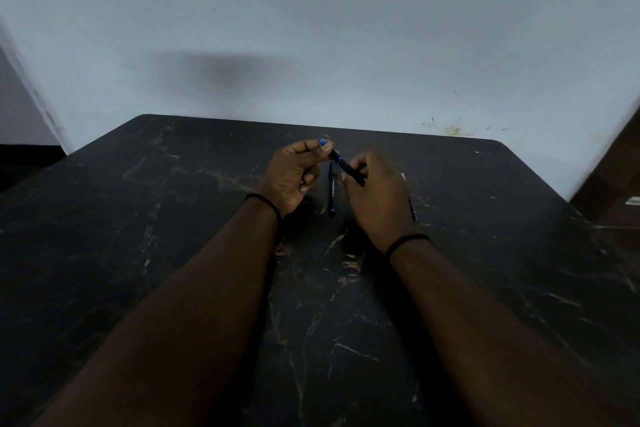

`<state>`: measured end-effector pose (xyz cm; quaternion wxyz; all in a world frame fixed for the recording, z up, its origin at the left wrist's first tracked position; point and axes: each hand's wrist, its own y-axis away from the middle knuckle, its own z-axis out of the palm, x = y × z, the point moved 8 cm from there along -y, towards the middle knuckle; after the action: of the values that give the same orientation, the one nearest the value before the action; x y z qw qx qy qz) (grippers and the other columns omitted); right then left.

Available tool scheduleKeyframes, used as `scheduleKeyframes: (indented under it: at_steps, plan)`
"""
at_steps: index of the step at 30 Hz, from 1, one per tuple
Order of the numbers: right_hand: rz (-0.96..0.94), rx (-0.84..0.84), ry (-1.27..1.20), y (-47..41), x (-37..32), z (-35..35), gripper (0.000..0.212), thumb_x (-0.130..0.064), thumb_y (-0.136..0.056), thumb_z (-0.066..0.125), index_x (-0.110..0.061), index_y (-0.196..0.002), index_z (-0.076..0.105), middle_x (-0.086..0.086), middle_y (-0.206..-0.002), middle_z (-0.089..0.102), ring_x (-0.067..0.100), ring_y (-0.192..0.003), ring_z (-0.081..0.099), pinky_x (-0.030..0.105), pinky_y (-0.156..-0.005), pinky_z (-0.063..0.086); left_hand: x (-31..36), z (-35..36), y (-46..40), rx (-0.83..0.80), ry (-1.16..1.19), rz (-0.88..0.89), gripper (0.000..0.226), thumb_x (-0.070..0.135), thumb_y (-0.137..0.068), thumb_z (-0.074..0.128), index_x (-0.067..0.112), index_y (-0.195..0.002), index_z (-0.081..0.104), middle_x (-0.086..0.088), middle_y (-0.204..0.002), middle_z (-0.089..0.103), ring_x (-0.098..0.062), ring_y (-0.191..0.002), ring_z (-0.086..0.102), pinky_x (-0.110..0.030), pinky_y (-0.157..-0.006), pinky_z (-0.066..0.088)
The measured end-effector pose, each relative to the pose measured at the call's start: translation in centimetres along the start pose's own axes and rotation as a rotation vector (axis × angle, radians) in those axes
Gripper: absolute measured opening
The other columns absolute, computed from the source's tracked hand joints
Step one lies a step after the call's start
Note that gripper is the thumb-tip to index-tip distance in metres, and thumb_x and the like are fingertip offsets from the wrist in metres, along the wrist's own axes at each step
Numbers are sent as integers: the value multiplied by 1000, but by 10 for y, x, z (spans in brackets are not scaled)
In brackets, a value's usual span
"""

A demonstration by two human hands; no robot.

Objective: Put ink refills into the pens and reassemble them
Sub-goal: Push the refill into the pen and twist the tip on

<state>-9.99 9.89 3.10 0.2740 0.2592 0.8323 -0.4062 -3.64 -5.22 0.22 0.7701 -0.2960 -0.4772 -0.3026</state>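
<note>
A black pen (346, 166) with blue trim slants between my two hands above the dark marble table (173, 253). My left hand (294, 177) pinches its upper blue end between thumb and forefinger. My right hand (377, 198) grips the lower end of the barrel with curled fingers. A second black pen (331, 192) lies on the table below and between the hands, pointing toward me. A blue-tipped piece (412, 211) pokes out from behind my right hand; most of it is hidden.
The table's far edge meets a pale wall (311, 28). A small white speck (402, 176) lies on the table just right of my right hand. A brown wooden surface (609, 184) stands at the far right.
</note>
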Motion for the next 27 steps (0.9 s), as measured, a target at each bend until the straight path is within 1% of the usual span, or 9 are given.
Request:
scheduleKeyframes:
  at_steps: [5, 7, 10, 13, 16, 21, 24, 25, 27]
  plan:
    - [3, -56, 33, 0, 2, 2, 10, -31, -95, 61, -27, -86, 58, -6, -79, 63, 13, -76, 59, 32, -67, 47, 2, 1, 2, 5, -10, 1, 9, 9, -91, 63, 7, -97, 69, -5, -87, 74, -5, -38, 32, -17, -35, 23]
    - [0, -73, 78, 0, 0, 2, 18, -34, -100, 54, -22, -87, 61, -3, -77, 63, 17, -75, 59, 33, -66, 45, 3, 0, 2, 6, -6, 2, 9, 9, -91, 63, 7, -98, 69, -5, -88, 74, -5, -39, 32, -17, -35, 23]
    - [-33, -80, 158, 2, -6, 3, 27, -35, -104, 46, -17, -92, 63, 3, -85, 66, 22, -82, 62, 34, -72, 43, 2, -1, 1, -2, -6, 6, 11, 8, -92, 62, 7, -99, 69, -6, -90, 74, -5, -39, 32, -16, -35, 25]
    - [14, -60, 44, 2, -5, 1, 19, -35, -97, 59, -19, -108, 62, -4, -95, 66, 14, -87, 62, 29, -74, 45, 1, 0, 1, -18, -13, 8, 12, 9, -92, 62, 7, -100, 70, -8, -93, 74, -5, -39, 33, -17, -34, 26]
    - [34, -30, 23, 2, -2, 0, 11, -27, -93, 65, -22, -98, 57, -6, -89, 64, 15, -82, 61, 31, -70, 47, 1, 1, 1, -13, -12, 6, 10, 9, -91, 63, 7, -99, 70, -7, -91, 74, -5, -38, 33, -16, -34, 25]
    - [22, -36, 9, 3, -3, 0, 8, -25, -94, 64, -21, -90, 59, -6, -82, 61, 13, -77, 58, 30, -67, 46, 3, 3, 3, 0, -48, 15, 6, 9, -90, 65, 5, -91, 68, -4, -85, 74, -5, -38, 31, -16, -34, 22]
    - [-16, -65, 53, 3, -6, 3, 16, -29, -99, 57, -20, -86, 60, -2, -79, 61, 17, -76, 57, 31, -67, 39, 3, 3, 4, 15, -48, 6, 8, 9, -90, 64, 4, -95, 69, -5, -85, 73, -5, -39, 31, -17, -34, 21]
    - [-34, -72, 72, 3, -8, 4, 17, -30, -100, 54, -21, -88, 61, -1, -81, 62, 18, -78, 58, 31, -68, 39, 4, 3, 5, 16, -46, 4, 9, 9, -90, 64, 4, -95, 69, -6, -85, 73, -5, -39, 31, -17, -34, 21]
    - [-35, -73, 49, 3, -8, 4, 15, -34, -99, 56, -21, -103, 64, 1, -95, 67, 19, -88, 62, 32, -75, 46, 4, 4, 6, 12, -42, 1, 9, 8, -91, 63, 4, -96, 69, -5, -84, 73, -5, -39, 31, -17, -34, 21]
